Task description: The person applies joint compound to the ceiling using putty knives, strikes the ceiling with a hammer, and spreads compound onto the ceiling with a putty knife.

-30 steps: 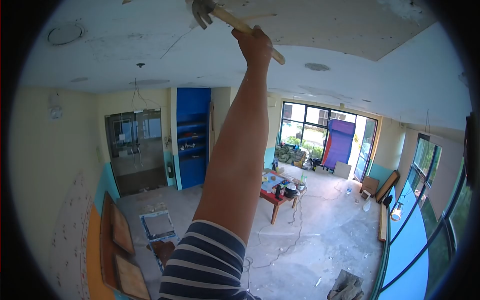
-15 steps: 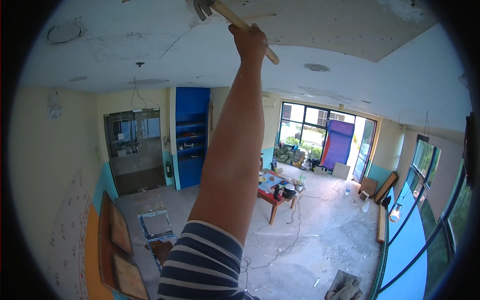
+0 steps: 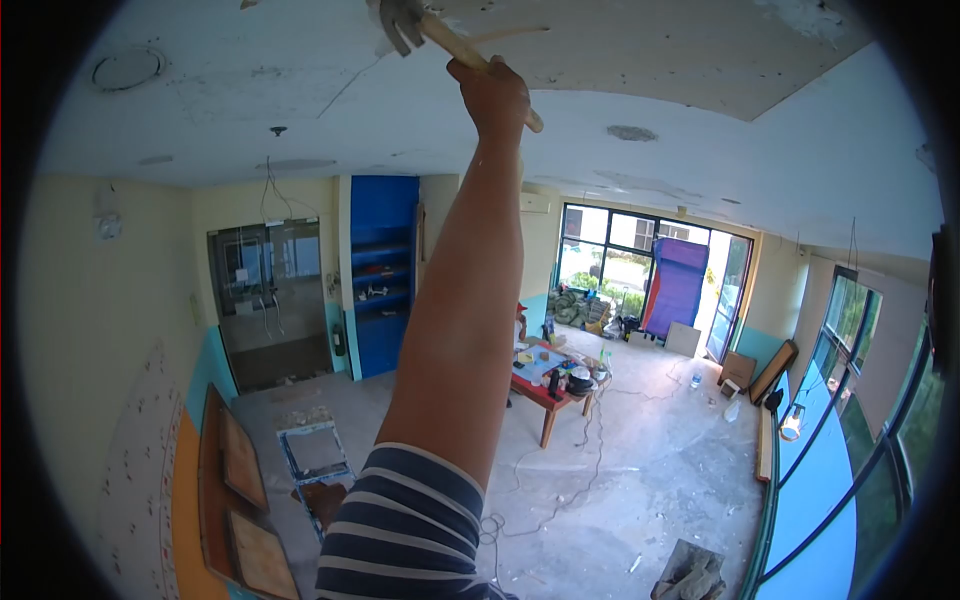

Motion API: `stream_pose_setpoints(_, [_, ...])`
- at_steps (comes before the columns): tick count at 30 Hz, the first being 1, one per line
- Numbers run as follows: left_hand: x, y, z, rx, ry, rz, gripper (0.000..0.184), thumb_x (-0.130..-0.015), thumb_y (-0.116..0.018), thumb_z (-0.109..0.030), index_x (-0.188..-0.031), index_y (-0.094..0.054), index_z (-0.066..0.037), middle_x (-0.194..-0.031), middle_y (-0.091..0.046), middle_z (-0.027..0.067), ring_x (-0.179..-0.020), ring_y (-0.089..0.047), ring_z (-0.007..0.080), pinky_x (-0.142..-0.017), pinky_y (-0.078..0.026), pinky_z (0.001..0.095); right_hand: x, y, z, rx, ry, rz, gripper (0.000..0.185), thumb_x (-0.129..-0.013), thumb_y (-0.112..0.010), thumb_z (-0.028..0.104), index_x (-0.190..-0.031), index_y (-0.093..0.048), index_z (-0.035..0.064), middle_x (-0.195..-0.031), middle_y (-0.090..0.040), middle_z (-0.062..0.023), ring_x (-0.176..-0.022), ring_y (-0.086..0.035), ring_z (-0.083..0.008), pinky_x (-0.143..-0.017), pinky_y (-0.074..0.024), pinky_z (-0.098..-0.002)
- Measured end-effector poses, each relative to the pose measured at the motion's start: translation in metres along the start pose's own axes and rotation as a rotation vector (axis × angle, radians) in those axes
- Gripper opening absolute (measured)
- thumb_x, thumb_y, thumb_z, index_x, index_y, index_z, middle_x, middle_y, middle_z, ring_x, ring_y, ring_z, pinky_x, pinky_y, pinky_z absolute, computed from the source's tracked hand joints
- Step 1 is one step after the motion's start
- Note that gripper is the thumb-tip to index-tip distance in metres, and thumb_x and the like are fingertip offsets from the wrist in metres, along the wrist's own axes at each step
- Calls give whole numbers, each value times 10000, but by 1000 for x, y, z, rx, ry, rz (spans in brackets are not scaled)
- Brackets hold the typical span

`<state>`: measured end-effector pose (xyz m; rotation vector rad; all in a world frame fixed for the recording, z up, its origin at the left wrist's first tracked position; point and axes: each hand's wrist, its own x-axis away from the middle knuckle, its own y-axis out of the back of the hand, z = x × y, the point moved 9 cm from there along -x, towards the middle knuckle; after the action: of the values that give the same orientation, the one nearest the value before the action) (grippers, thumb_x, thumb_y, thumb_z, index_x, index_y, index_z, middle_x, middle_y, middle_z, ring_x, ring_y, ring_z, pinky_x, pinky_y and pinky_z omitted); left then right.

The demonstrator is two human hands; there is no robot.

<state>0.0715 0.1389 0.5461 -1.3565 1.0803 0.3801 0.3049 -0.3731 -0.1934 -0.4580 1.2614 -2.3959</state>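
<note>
the raised hand (image 3: 495,100), upper middle of the frame, has its grip wrapped round a wooden-handled claw hammer (image 3: 455,42); the head (image 3: 402,18) is at the top edge, touching the ceiling (image 3: 350,140) or just below, i cannot tell which; blue shelving (image 3: 385,228) stands left of the arm (image 3: 460,300); a cluttered red worktop (image 3: 535,394) stands right of it; a purple panel (image 3: 678,288) leans right of centre
</note>
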Motion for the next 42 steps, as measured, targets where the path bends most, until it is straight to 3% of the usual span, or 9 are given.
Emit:
stream_pose_setpoints(4, [2,25,4,-164,-94,-127,373,-902,-515,-146,-1174,-314,10,-944,-573,271,-818,-610,426,-695,-492,484,-8,-4,-4,-52,-58,53,455,-980,-461,423,-1255,-518,65,-1058,-622,-79,-844,-609,-182,-664,-523,-254])
stream_pose_setpoints(9, [-18,96,3,-535,-198,-14,306,-878,-526,-139,-1141,-406,-37,-905,-616,255,-822,-618,453,-744,-496,509,-26,-12,-14,-28,-97,69,473,-977,-468,424,-1276,-500,59,-1098,-609,-86,-893,-599,-197,-710,-516,-275])
stream_pose_setpoints(13, [-55,153,-34,-916,-614,45,201,-827,-575,-124,-1023,-556,-86,-911,-639,192,-805,-637,393,-724,-521,486,-45,-18,-33,-23,-156,97,488,-975,-474,425,-1293,-485,55,-1129,-598,-92,-933,-591,-209,-747,-510,-292])
stream_pose_setpoints(20, [-104,150,-131,-1707,-1409,375,136,-814,-621,-168,-933,-558,-143,-746,-577,52,-652,-610,246,-587,-504,381,-71,-39,-86,-4,-289,157,517,-971,-484,426,-1322,-460,47,-1184,-579,-102,-1003,-576,-230,-812,-499,-322])
stream_pose_setpoints(24, [-117,133,-165,-1809,-1561,384,73,-852,-551,-157,-915,-580,-135,-747,-595,44,-686,-645,215,-582,-513,386,-84,-50,-116,4,-354,198,536,-968,-490,426,-1339,-445,42,-1216,-568,-107,-1043,-568,-242,-849,-493,-339])
stream_pose_setpoints(31, [-134,105,-214,-2014,-1543,224,69,-909,-514,-170,-936,-557,-125,-760,-597,49,-690,-648,214,-586,-531,375,-94,-62,-156,-10,-437,258,569,-964,-500,427,-1368,-420,34,-1271,-549,-117,-1112,-553,-263,-913,-482,-368])
stream_pose_setpoints(37, [-131,101,-214,-2107,-1636,443,104,-911,-509,-153,-988,-573,-127,-808,-601,52,-750,-653,220,-612,-531,369,-86,-79,-161,65,-434,197,588,-966,-497,425,-1386,-394,26,-1293,-539,-113,-1146,-541,-262,-968,-455,-377])
stream_pose_setpoints(40, [-140,100,-220,-2177,-1398,277,141,-905,-515,-147,-1029,-581,-133,-830,-600,57,-778,-648,221,-632,-528,360,-95,-68,-172,-25,-482,288,586,-967,-496,423,-1387,-392,29,-1281,-545,-108,-1126,-550,-248,-955,-463,-373])
stream_pose_setpoints(42, [-135,101,-220,-2167,-1470,304,155,-904,-514,-144,-1043,-581,-139,-841,-602,58,-789,-649,220,-644,-527,364,-99,-66,-174,-31,-464,311,583,-966,-499,421,-1385,-395,29,-1272,-551,-106,-1109,-558,-241,-934,-475,-369])
